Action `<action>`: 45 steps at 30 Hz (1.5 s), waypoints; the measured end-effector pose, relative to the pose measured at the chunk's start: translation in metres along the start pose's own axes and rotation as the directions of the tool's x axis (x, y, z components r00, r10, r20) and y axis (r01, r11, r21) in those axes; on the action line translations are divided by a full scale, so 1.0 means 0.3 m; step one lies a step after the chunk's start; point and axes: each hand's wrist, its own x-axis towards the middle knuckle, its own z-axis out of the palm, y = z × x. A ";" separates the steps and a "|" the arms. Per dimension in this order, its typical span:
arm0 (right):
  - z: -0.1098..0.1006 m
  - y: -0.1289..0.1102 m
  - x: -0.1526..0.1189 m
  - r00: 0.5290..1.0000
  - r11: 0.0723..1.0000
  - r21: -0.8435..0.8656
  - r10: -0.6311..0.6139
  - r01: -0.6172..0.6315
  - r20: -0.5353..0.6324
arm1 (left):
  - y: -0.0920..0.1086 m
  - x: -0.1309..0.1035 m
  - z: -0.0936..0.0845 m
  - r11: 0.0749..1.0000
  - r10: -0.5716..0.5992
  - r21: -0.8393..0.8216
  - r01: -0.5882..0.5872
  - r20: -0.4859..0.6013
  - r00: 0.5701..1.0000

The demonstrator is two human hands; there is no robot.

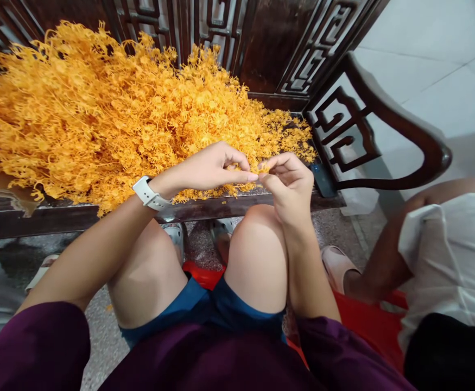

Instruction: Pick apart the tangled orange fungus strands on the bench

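A large heap of orange-yellow artificial flower sprigs (131, 114) covers most of the dark wooden bench seat. My left hand (215, 167), with a white band on its wrist, is over the heap's front edge, its thumb and forefinger pinched together; what lies between them is too small to make out. Close beside it on the right, my right hand (289, 183) pinches a small orange flower piece (264, 167) between thumb and fingertips. The fingertips of both hands nearly meet above the bench, in front of the knees.
The bench has a carved back (265, 49) and a curved armrest (418, 127). A dark phone-like object (322, 179) lies at the seat's right end. Torn cardboard (9, 195) is at the left. People sit on both sides, one in white clothing (465, 250) at right.
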 end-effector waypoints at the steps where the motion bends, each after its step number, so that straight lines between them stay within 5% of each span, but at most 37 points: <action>1: 0.000 -0.005 -0.001 1.000 1.000 0.012 0.010 -0.010 0.020 | 0.000 0.000 0.005 1.000 0.019 0.003 -0.019 0.009 1.000; 14: -0.004 -0.023 -0.026 0.979 0.993 -0.102 -0.034 0.056 0.202 | 0.005 0.002 0.014 0.983 0.071 0.172 -0.071 0.006 0.997; 20: -0.015 -0.014 -0.001 0.988 0.982 0.128 0.126 -0.136 0.084 | 0.009 0.004 0.013 0.993 0.105 0.045 -0.106 0.016 0.994; 26: -0.017 -0.045 -0.003 0.913 0.881 0.316 0.248 -0.352 0.325 | 0.020 0.002 0.001 0.977 0.202 -0.110 -0.185 0.183 0.962; 33: -0.004 -0.047 -0.010 0.863 0.850 0.384 0.147 -0.360 0.483 | 0.050 -0.013 -0.014 0.981 0.167 -0.148 -0.125 0.315 0.934; 45: 0.009 -0.043 -0.012 0.856 0.850 0.426 0.052 -0.308 0.515 | 0.044 -0.008 -0.025 0.961 0.257 -0.201 -0.191 0.389 0.884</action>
